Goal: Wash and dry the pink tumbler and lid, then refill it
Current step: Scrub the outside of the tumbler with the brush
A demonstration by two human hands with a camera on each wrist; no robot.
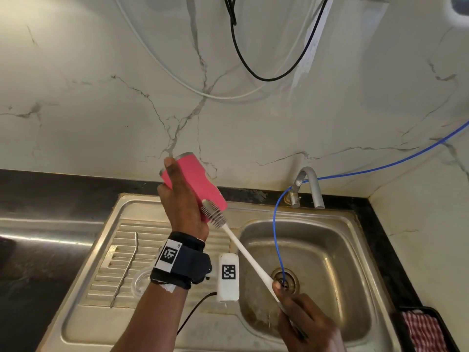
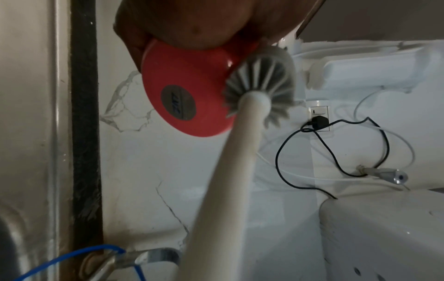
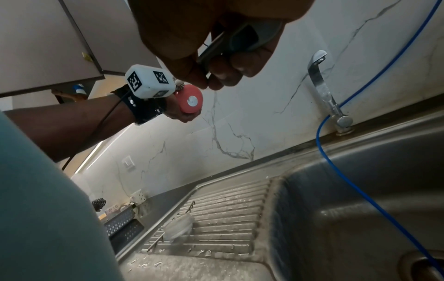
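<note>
Closest to the camera, the person's right hand [image 1: 303, 320] sits low over the sink basin [image 1: 330, 252], fingers curled tight round the bottom end of a long white bottle brush [image 1: 243, 252]. That grip is fully closed on the handle, and the right wrist view shows the fingertips [image 3: 230, 76] wrapped round the darker grey end of it.

The brush runs up and to the left from there, and its grey bristle head [image 2: 261, 83] is touching the lower side of the pink tumbler [image 1: 196, 184], right by the base. The left hand [image 1: 182, 199] has the tumbler held up in the air over the join between drainboard and basin, tilted, steel rim pointing up and away toward the wall, base pointing down at the person. Thumb on the near side, fingers curled round the body, so that grip is closed on the tumbler too. The left wrist view looks straight at the base with its round grey sticker [image 2: 177, 102].

Under the left arm, on the ribbed drainboard [image 1: 121, 250], there's a bent metal straw [image 1: 127, 268] and what looks like a clear lid [image 3: 179, 227], pretty blurry though.

Further back, the tap [image 1: 308, 186] stands at the rear edge of the sink with a blue tube [image 1: 275, 229] hanging from it down into the drain [image 1: 285, 279]. A black tray with a red checked cloth [image 1: 421, 329] sits on the dark worktop [image 1: 50, 184] at the right. Behind it all is the marble-look wall [image 1: 101, 97] with a black cable [image 1: 266, 72] looped across it.
</note>
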